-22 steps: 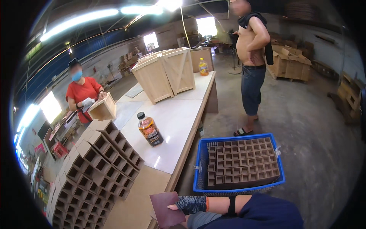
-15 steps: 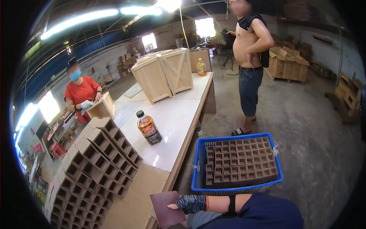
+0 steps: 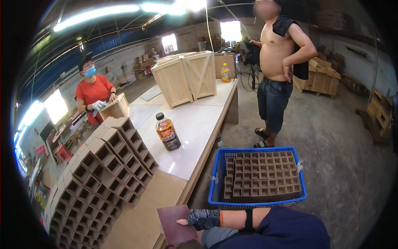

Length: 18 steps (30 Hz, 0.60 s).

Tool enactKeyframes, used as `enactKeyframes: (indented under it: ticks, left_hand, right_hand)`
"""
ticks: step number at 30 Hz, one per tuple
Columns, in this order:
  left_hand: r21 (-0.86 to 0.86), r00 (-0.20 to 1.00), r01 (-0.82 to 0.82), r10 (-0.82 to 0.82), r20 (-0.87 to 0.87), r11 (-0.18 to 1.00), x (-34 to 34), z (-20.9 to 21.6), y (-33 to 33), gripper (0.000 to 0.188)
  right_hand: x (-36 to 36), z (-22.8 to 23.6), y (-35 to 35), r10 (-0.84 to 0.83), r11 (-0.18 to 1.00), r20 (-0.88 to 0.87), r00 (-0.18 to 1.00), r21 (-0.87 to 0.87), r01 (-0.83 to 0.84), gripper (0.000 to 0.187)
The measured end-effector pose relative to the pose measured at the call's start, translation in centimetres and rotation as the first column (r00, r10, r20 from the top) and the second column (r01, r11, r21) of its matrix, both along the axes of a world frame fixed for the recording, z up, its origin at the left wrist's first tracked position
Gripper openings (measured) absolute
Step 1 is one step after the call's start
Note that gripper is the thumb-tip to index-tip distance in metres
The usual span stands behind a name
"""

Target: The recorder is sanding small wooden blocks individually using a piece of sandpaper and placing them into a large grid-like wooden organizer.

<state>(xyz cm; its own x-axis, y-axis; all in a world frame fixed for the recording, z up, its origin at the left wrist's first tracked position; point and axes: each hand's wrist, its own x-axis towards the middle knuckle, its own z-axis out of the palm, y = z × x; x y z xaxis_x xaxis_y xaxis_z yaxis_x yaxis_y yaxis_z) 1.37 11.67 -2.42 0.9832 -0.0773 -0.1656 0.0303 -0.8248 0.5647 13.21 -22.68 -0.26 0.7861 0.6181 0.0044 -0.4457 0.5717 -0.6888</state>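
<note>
My right hand (image 3: 201, 219), in a dark grey knitted glove with the thumb tip bare, grips a flat reddish-brown rectangular sheet (image 3: 172, 223). The thumb lies on the sheet's face; the other fingers are hidden. This sheet is held at the near edge of the workbench (image 3: 182, 170). Beneath my right forearm, a grey cloth and a bit of skin (image 3: 200, 236) show, seemingly my left hand, with its fingers hidden. On my left rises a stack of hollow brown square blocks (image 3: 99, 178). A blue plastic crate (image 3: 212, 182) on the floor holds rows of similar blocks (image 3: 265, 174).
On the bench stand a dark-capped bottle (image 3: 168, 132), a pale wooden crate (image 3: 182, 81) and a yellow bottle (image 3: 225, 73). A masked person in red (image 3: 95, 93) works on a wooden box (image 3: 117, 107) across the bench. Another person (image 3: 275, 54) stands beyond the blue crate, near cartons (image 3: 321, 76).
My view has shifted slightly. The sheet and my right hand moved a little left and up. The person in red has raised their head, and the standing person's stance has changed.
</note>
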Motion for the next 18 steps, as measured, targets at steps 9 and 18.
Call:
enactKeyframes:
  ticks: [9, 18]
  left_hand:
    - [-0.753, 0.985, -0.043, 0.153, 0.077, 0.657, 3.4, 8.0, -9.8, 0.026]
    - [-0.814, 0.953, -0.036, 0.265, 0.146, 0.58, 3.8, 8.0, -12.6, 0.021]
  right_hand:
    - [0.6, -0.5, 3.5, 0.077, 0.994, -0.08, 0.994, -0.074, -0.083, 0.047]
    - [-0.6, -0.5, 4.6, 0.131, 0.988, -0.031, 0.991, 0.081, -0.129, 0.047]
